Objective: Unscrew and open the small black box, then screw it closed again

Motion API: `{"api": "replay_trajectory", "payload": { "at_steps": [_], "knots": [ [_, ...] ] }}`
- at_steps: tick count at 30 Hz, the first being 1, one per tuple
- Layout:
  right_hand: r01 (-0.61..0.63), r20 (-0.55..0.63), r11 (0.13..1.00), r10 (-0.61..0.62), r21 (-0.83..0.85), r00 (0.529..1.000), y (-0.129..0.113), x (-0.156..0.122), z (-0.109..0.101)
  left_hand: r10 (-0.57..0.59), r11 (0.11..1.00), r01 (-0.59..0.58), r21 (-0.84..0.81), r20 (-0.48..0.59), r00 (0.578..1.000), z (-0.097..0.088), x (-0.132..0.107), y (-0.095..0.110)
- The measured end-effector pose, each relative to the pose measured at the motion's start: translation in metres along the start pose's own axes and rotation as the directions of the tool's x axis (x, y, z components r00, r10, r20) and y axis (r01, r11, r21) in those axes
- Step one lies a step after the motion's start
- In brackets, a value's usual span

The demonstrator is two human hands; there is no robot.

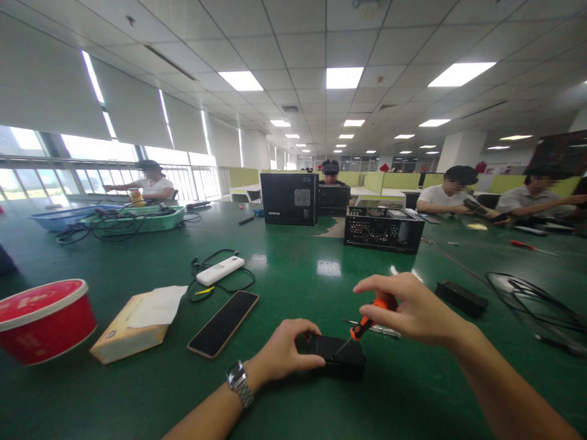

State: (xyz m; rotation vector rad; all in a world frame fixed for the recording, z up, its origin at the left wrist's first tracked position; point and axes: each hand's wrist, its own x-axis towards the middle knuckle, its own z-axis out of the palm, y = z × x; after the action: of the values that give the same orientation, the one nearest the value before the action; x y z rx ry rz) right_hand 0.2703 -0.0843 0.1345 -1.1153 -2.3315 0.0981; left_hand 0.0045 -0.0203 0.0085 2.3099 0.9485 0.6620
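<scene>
1. Nearest to me, my forearms (513, 391) slant in toward a small black box (351, 362) from both sides, with a watch (239, 384) on the left wrist. The black box rests on the green tabletop (284, 275).
2. My left fingers (305, 325) grip the black box at its left end, thumb on the near edge and the others bent toward its far side.
3. My right fingers (376, 283) hold a screwdriver (359, 330) above and right of the box. Thumb and index stand apart around the handle; the rest are mostly hidden, so I cannot tell how tightly they close.
4. I judge the step in hand to be working the tip at the box's top, which it appears to touch. Whether a screw or a seam lies under it, I cannot tell.
5. To my mind, the next move calls for a well-seated tip, a steady box, and care for my left thumb, close beside the tip should it slip.
6. Left of the box lies a phone (223, 324); just beyond it, a silvery tool (386, 331).
</scene>
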Motion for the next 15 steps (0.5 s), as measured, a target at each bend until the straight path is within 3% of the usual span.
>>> {"api": "replay_trajectory", "payload": {
  "at_steps": [7,15],
  "knots": [
    [0.059,-0.019,0.998,-0.059,0.013,0.998,-0.0031,-0.0013,-0.0019,0.009,1.000,-0.009,0.014,-0.005,1.000,0.0001,0.0005,-0.0008],
    [0.032,-0.023,0.998,-0.034,-0.058,0.999,-0.0011,-0.0008,-0.0002,0.016,1.000,-0.016,0.007,-0.005,1.000,0.0005,0.0008,-0.0006]
  ]
}}
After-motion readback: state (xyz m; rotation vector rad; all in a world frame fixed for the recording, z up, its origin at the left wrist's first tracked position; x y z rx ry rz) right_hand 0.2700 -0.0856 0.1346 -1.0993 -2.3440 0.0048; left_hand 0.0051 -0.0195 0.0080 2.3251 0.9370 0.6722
